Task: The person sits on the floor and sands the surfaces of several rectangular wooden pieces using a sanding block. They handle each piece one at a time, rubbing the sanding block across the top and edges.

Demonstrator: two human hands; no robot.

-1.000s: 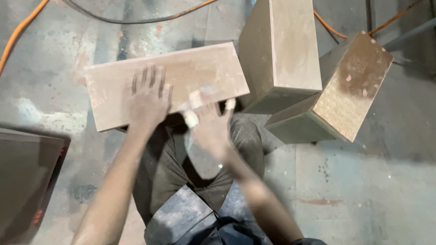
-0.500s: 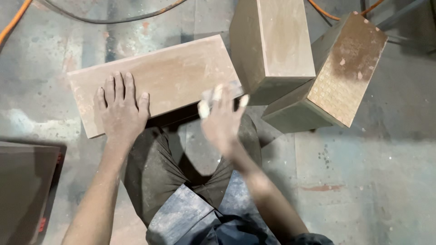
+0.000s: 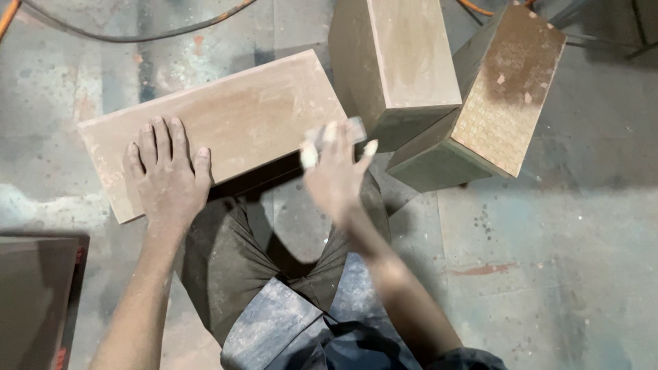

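Dusty grey floor [image 3: 569, 260] is lying under a flat brown wooden board [image 3: 240, 120]; left hand [image 3: 168, 178] is pressing it, fingers spread wide, while blurry right hand [image 3: 336, 171] is gripping a small grey sanding pad [image 3: 343, 128] at the board's edge.

Flat dusty brown board [image 3: 240, 123] across knees

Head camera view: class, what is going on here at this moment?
A person sits over a flat brown board resting across their lap. The left hand lies flat on the board, pressing it down. The right hand, blurred, is at the board's near right edge, gripping what looks like a small sanding pad. Two box-shaped wooden blocks stand on the dusty concrete floor just beyond.
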